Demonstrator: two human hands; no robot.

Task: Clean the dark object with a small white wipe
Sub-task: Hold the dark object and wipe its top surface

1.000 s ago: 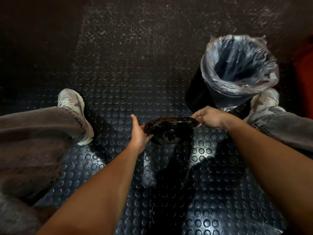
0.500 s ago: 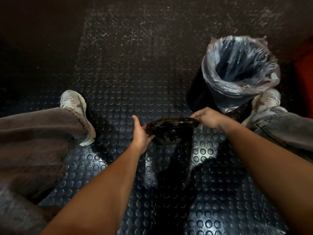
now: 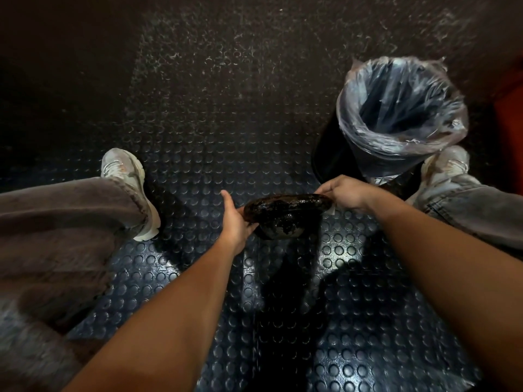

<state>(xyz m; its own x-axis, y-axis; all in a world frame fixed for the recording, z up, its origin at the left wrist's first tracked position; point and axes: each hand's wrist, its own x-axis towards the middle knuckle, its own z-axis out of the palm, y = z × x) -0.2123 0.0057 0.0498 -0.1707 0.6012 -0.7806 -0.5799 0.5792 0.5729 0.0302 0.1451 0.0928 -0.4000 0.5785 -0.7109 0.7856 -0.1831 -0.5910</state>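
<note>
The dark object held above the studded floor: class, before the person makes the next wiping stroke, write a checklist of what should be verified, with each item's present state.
1. Left hand supports the dark object at its left end: ok.
2. Right hand curled at the object's right end: ok.
3. White wipe in the right hand: cannot tell; only a pale scrap shows under the fingers.
4. Object's surface clean: not ok; it looks crusted and glossy.
5. Lined bin close by, open: ok.
6. Object held off the floor: ok.
</note>
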